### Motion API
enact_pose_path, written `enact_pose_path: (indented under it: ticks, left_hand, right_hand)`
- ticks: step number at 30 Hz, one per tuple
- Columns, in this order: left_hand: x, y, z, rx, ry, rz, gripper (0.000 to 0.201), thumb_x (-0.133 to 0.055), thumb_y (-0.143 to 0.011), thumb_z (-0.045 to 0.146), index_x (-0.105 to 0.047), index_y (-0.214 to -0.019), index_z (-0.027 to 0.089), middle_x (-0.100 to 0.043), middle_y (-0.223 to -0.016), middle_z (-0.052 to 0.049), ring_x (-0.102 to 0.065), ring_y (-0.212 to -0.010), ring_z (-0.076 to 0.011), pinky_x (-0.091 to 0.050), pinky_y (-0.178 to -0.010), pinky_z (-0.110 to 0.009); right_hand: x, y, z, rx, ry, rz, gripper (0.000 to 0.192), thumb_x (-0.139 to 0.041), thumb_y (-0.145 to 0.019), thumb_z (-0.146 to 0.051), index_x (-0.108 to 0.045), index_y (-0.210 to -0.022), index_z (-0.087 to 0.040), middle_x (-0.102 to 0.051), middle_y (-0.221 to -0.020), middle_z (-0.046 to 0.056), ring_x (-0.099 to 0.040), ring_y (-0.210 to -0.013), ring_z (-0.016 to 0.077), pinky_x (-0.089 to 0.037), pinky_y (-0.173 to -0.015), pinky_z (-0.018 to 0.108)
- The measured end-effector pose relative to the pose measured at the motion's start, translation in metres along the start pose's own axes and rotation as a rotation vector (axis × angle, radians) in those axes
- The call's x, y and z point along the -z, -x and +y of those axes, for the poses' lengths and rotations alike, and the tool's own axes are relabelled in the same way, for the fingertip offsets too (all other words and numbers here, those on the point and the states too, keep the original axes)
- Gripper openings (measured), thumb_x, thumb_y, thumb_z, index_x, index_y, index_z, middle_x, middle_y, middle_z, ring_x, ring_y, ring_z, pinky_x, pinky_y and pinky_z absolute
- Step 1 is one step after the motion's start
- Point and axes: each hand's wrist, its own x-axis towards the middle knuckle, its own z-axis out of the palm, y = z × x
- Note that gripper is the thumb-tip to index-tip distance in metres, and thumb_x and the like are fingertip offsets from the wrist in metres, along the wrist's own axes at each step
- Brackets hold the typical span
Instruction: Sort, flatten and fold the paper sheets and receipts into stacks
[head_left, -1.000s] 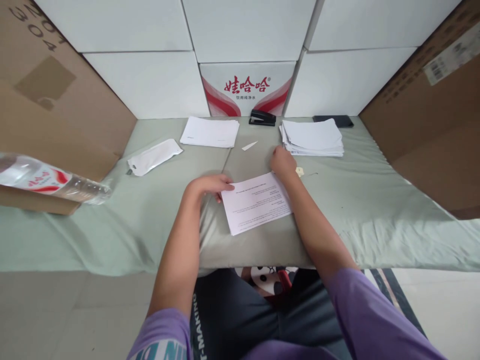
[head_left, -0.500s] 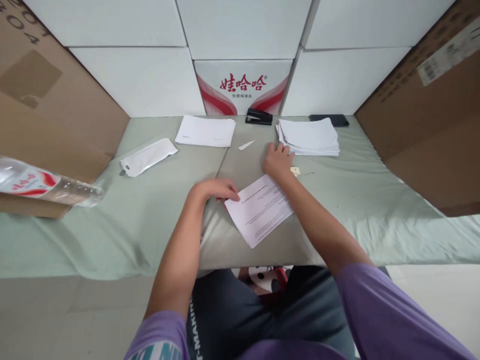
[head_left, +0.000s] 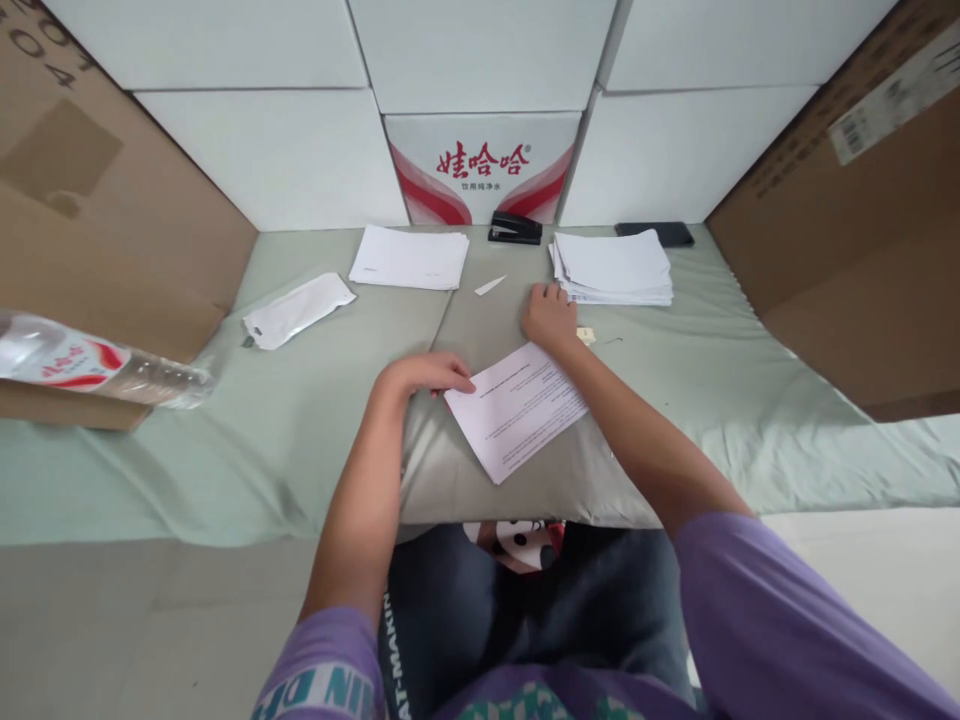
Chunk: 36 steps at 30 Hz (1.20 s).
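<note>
Printed sheets of paper (head_left: 514, 415) lie at a slant on the cloth in front of me. My left hand (head_left: 435, 372) pinches their left corner, thumb on top and fingers bent under. Over their far right edge, my right hand (head_left: 551, 318) rests with its fingers curled down and close together. Its fingertips are beside the near left corner of a stack of white paper (head_left: 616, 265); what they hold, if anything, is hidden. My right wrist and forearm cover the right side of the printed sheets.
A black stapler (head_left: 515, 228) stands at the back, with a small white paper scrap (head_left: 490, 286) nearer. Another paper pile (head_left: 409, 258) and a white packet (head_left: 298, 310) lie left. A phone (head_left: 655, 234) is behind the right stack. A bottle (head_left: 97, 360) and cardboard boxes (head_left: 847, 230) flank the surface.
My right hand's fingers, spread before, have drawn in and curled down. My left hand keeps its pinch on the printed sheets. The whole view has shifted slightly.
</note>
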Motion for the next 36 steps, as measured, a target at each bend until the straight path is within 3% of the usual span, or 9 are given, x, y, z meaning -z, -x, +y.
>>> enact_pose_path:
  ticks: [10,14,22,28,33,36]
  left_hand:
    - [-0.005,0.004,0.001,0.026,-0.020,0.059,0.019,-0.071,-0.068,0.036,-0.077,-0.070,0.019,-0.064,-0.059,-0.003,-0.051,-0.051,-0.0143,-0.029,-0.046,-0.027]
    - [-0.005,0.006,0.000,0.024,-0.025,0.059,0.021,-0.068,-0.070,0.036,-0.078,-0.073,0.018,-0.066,-0.060,-0.002,-0.053,-0.053,-0.0141,-0.030,-0.046,-0.026]
    - [0.006,0.007,-0.022,-0.002,0.095,0.090,0.029,-0.077,-0.068,0.042,-0.080,-0.087,0.020,-0.075,-0.078,-0.004,-0.062,-0.063,-0.0166,-0.041,-0.048,-0.024]
    - [0.026,0.031,-0.047,0.007,0.212,0.305,0.035,-0.082,-0.063,0.048,-0.078,-0.081,0.018,-0.071,-0.070,-0.005,-0.058,-0.059,-0.0158,-0.042,-0.045,-0.023]
    - [0.039,0.042,-0.069,-0.124,0.293,0.547,0.038,-0.080,-0.067,0.053,-0.073,-0.077,0.017,-0.066,-0.066,-0.003,-0.057,-0.058,-0.0147,-0.044,-0.049,-0.024]
    - [0.042,0.039,-0.075,-0.193,0.325,0.655,0.040,-0.079,-0.069,0.054,-0.070,-0.076,0.016,-0.063,-0.064,-0.001,-0.053,-0.056,-0.0129,-0.042,-0.049,-0.023]
  right_hand:
    - [0.008,-0.011,0.006,-0.066,-0.167,-0.120,0.042,-0.035,-0.100,-0.033,-0.054,-0.133,-0.015,-0.052,-0.142,0.021,-0.044,-0.133,0.0365,-0.037,-0.108,0.054]
    - [0.008,-0.012,0.008,-0.066,-0.182,-0.105,0.042,-0.038,-0.100,-0.036,-0.056,-0.132,-0.016,-0.053,-0.143,0.020,-0.045,-0.132,0.0367,-0.039,-0.107,0.054]
    - [0.020,-0.020,0.016,-0.035,-0.334,-0.142,0.033,-0.041,-0.099,-0.036,-0.068,-0.106,-0.017,-0.070,-0.118,0.016,-0.061,-0.110,0.0277,-0.047,-0.094,0.038]
    - [0.043,-0.018,0.018,-0.016,-0.543,-0.162,0.031,-0.046,-0.097,-0.035,-0.070,-0.092,-0.016,-0.075,-0.099,0.010,-0.064,-0.090,0.0202,-0.046,-0.082,0.030]
    - [0.054,-0.015,0.013,0.098,-0.715,-0.285,0.034,-0.051,-0.097,-0.041,-0.072,-0.086,-0.016,-0.074,-0.089,0.006,-0.060,-0.075,0.0159,-0.046,-0.073,0.027]
    - [0.056,-0.013,0.010,0.179,-0.790,-0.312,0.027,-0.057,-0.094,-0.035,-0.070,-0.080,-0.015,-0.071,-0.080,0.004,-0.058,-0.067,0.0130,-0.045,-0.067,0.025]
